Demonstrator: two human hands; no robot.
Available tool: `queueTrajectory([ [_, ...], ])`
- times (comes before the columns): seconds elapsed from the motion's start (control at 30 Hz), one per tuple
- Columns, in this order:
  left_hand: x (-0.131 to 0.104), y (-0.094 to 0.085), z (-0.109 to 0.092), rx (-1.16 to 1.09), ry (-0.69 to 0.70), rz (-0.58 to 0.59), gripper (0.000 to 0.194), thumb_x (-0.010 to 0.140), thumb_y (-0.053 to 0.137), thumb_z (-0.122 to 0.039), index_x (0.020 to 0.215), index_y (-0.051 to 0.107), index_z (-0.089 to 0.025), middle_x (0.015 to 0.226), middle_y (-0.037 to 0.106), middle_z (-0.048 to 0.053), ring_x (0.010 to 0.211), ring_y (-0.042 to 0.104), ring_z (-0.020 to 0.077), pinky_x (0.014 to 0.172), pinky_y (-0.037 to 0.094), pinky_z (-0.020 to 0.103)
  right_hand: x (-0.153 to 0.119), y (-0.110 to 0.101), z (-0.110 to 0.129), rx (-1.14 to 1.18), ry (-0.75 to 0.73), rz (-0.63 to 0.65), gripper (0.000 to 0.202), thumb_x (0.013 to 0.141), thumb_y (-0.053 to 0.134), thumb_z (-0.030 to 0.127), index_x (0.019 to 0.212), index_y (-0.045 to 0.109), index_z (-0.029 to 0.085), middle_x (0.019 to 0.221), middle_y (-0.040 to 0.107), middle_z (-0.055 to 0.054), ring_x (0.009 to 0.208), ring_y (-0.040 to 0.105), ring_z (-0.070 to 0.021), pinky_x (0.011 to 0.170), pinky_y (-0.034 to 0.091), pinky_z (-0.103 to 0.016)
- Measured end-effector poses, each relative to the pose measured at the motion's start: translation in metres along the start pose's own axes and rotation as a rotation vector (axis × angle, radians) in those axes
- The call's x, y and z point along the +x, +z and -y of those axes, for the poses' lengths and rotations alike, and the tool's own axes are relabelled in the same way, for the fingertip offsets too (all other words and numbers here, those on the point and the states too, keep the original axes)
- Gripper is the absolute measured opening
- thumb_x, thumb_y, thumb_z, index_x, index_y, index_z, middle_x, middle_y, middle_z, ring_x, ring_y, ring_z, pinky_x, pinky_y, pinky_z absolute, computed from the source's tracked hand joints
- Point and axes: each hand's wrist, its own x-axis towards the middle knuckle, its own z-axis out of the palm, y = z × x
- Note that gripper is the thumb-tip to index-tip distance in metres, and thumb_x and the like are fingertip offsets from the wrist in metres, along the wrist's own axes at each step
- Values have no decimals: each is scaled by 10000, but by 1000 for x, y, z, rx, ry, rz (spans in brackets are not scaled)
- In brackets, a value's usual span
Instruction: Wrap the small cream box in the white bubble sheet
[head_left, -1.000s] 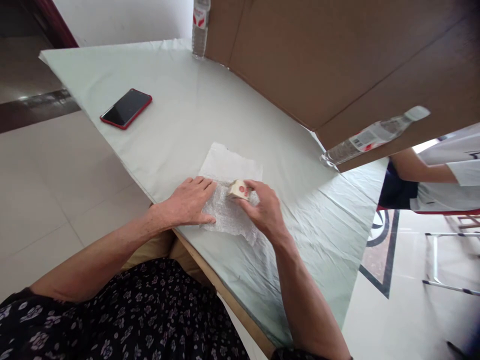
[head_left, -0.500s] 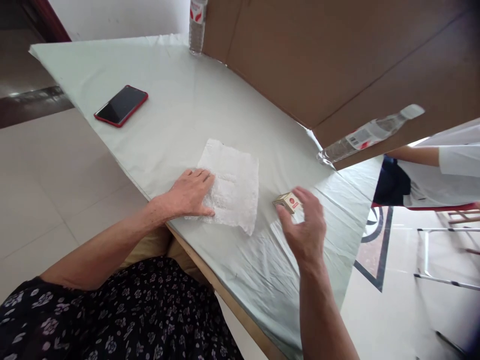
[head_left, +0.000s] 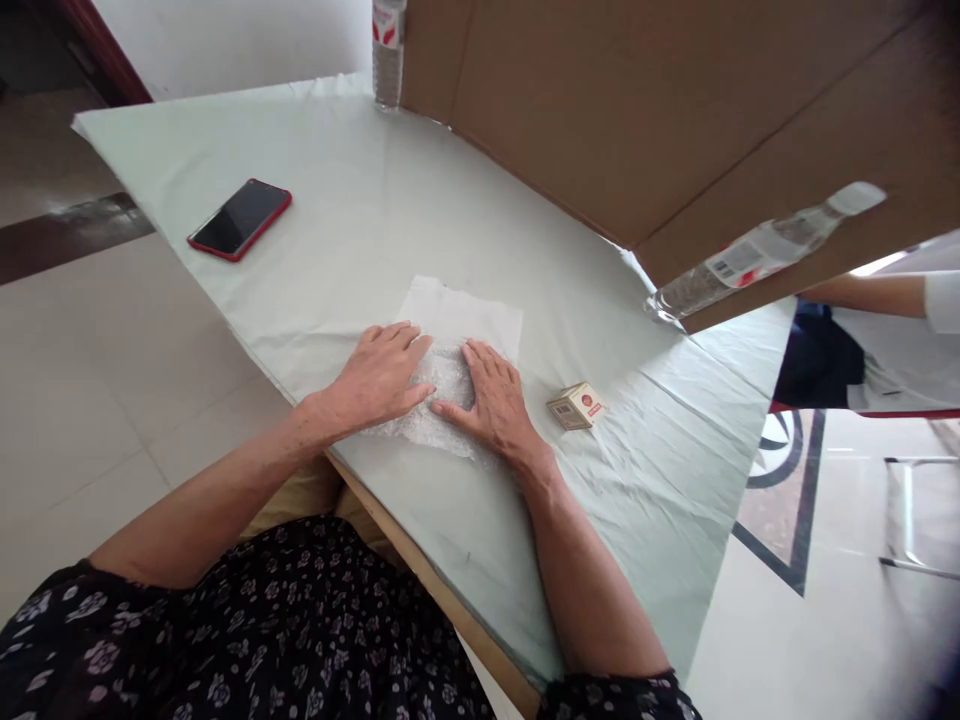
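A sheet of white bubble wrap (head_left: 448, 375) lies flat on the pale green tablecloth (head_left: 330, 250), near the table's front edge. My left hand (head_left: 386, 370) rests on its left side with the fingers stretched out. On its right side lies my right hand (head_left: 495, 398), also flat with the fingers extended and the thumb pointing toward the left one. Neither hand grips anything. To the right of my right hand, apart from it, a small cream cardboard box (head_left: 577, 406) with a red mark sits on the cloth.
A phone in a red case (head_left: 240, 218) lies at the left edge. Behind stands a large brown cardboard panel (head_left: 600, 120), with one clear bottle (head_left: 388, 55) at its left end and another bottle (head_left: 757, 255) at its right. Another person's arm (head_left: 862, 293) shows at far right.
My right hand has moved left from beside the small box onto the bubble wrap. My left hand stays on the wrap. The view has shifted slightly.
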Motion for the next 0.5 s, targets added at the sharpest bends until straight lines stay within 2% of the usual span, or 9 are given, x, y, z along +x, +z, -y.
queueTrajectory([
  [0.07,8,6,-10,-28,54,-20,426,989,446,-255,1377,526,-98,1481,544,192,1434,449,311,1172,348,459,-1,1,0,7,-7,-14,907,892,513,723,1551,377,114,1635,382,-203,1536,318,-361,1225,278,-557],
  [0.13,15,16,-14,-47,141,37,489,976,430,-200,1449,475,-81,1530,510,180,1480,403,293,1206,322,430,-1,1,0,13,-10,-18,902,897,499,721,1553,375,114,1631,390,-200,1535,322,-357,1224,284,-551],
  [0.17,17,22,-12,-47,142,62,530,977,436,-206,1486,434,-57,1550,489,190,1490,393,293,1219,308,428,-1,1,-1,13,-8,-18,910,895,498,725,1552,375,107,1629,391,-204,1534,323,-359,1225,284,-550],
  [0.33,2,45,17,20,68,49,678,1035,395,-447,1575,317,-45,1681,281,179,1579,217,311,1289,150,476,-1,1,-1,17,-10,-13,939,882,510,749,1554,370,110,1635,380,-202,1536,317,-363,1234,273,-550],
  [0.43,-11,46,31,53,43,19,768,1016,391,-559,1577,309,-40,1682,262,201,1583,202,326,1290,118,504,-1,1,-1,31,-19,-23,924,884,510,753,1561,360,141,1640,377,-186,1537,314,-359,1231,273,-559],
  [0.5,-16,43,33,52,28,10,791,1002,408,-585,1569,324,-39,1672,281,215,1576,220,340,1284,124,528,-1,1,0,33,-18,-27,925,883,516,752,1558,362,137,1637,380,-191,1536,316,-361,1228,279,-563],
])
